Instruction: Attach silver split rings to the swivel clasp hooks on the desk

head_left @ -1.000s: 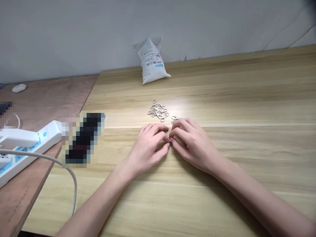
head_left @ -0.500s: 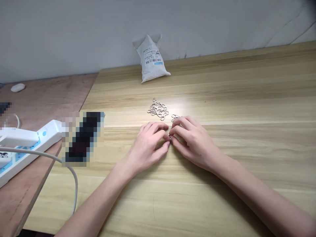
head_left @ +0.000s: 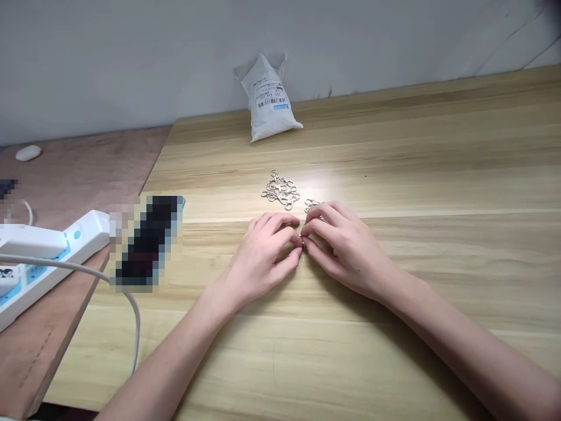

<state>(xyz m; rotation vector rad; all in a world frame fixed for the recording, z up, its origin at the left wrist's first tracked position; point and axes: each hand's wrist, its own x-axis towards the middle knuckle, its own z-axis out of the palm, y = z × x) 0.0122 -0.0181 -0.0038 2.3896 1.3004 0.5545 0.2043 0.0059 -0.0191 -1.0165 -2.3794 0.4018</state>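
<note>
Silver clasps (head_left: pixel 280 188) lay on the surface (head_left: pixel 438 175) beyond the left hand (head_left: pixel 263 254) and right hand (head_left: pixel 348 245), whose fingers (head_left: pixel 322 229) together pinched a small, mostly hidden metal part (head_left: pixel 302 241).

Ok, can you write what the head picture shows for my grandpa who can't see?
A left hand and a right hand pinch a small, mostly hidden metal piece at a wooden table. Beyond are silvery clasps and, near the wall, a white package.
</note>
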